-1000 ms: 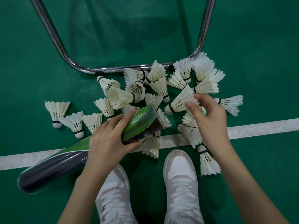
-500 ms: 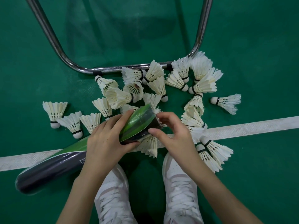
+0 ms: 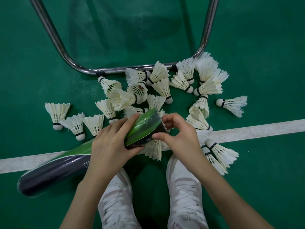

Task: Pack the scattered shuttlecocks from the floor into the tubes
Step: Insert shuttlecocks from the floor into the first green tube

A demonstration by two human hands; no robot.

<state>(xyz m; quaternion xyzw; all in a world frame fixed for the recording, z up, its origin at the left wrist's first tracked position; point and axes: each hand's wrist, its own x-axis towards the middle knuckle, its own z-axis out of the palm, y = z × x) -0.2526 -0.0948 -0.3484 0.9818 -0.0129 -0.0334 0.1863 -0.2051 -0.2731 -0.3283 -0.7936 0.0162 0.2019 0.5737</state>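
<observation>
Shuttlecock tube (image 3: pixel 69 164) lay slanted across the white court line (image 3: pixel 247 131), closed end low at the left, open mouth raised toward the pile. Left hand (image 3: pixel 110 146) wrapped the tube near the mouth, fingers over the green band, thumb underneath. Right hand (image 3: pixel 179 136) sat at the mouth with fingers curled to the rim; a fringe of feathers showed at the opening, but whether the fingers pinched a shuttlecock there could not be told.

Loose feather shuttlecocks (image 3: pixel 165 86) lay heaped beyond the mouth on the green floor (image 3: pixel 272 47), with three more in a row at the left (image 3: pixel 57 113) and one apart at the right (image 3: pixel 231 104).

Handling judgement: the shuttlecocks looked very light, skirts fragile and easily crushed; best taken lightly at the cork or the stiff quill stems and fed cork first. The tube looked stiff but glossy, likely slippery.

A chrome tubular frame (image 3: pixel 132 70) stood behind the pile; white trainers (image 3: pixel 186 187) below.
</observation>
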